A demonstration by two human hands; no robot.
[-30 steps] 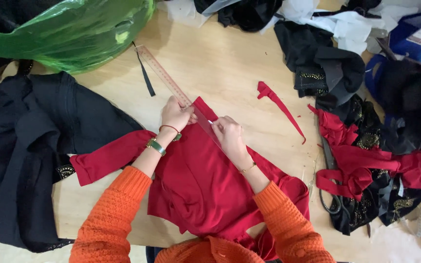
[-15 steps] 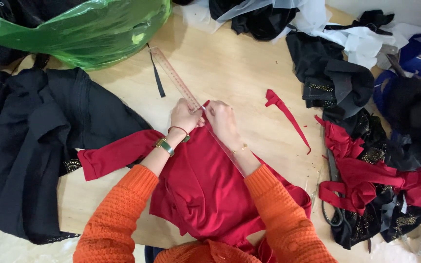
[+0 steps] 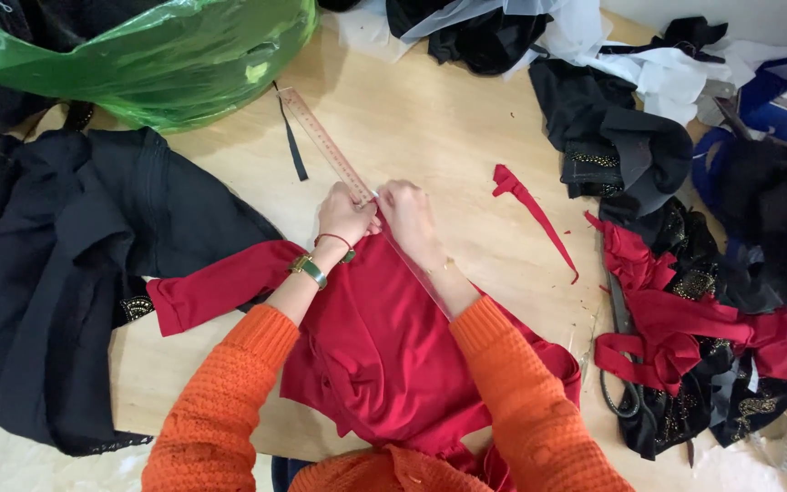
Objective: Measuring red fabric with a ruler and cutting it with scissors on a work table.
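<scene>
One red fabric piece (image 3: 393, 337) is spread on the tabletop (image 3: 430, 128), lying from the hands toward 6 o'clock. Its upper corner is pinched closed by the left hand (image 3: 343, 216) and the right hand (image 3: 409, 216), set just beside each other. One long clear ruler (image 3: 325, 144) is seen running from the hands toward 11 o'clock. One red strip (image 3: 535, 214) lies at 3 o'clock, apart.

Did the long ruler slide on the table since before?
No. The ruler lies with its far end by the green bag, same slant as earlier. Only the camera view shifted. Both hands press near its lower end.
</scene>
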